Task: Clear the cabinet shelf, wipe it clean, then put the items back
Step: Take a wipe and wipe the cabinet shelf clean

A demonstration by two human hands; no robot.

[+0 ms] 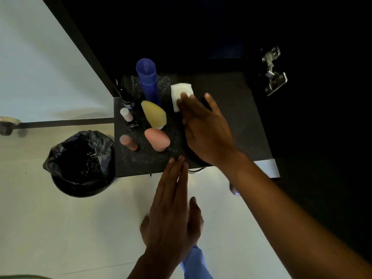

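Nearest, the left hand (173, 214) hovers flat with straight fingers together, holding nothing, its tips by the near edge of the dark shelf (241, 117). Further in, the right hand (203, 127) lies spread, fingers straight, pressing a white cloth (180, 93) onto the shelf. The bottles (155, 125) stand bunched at the left, the tall blue one (148, 79) farthest. To wipe well, I judge, keep the palm flat, stroke toward the bare right side, and avoid toppling the bottles just beside the cloth.
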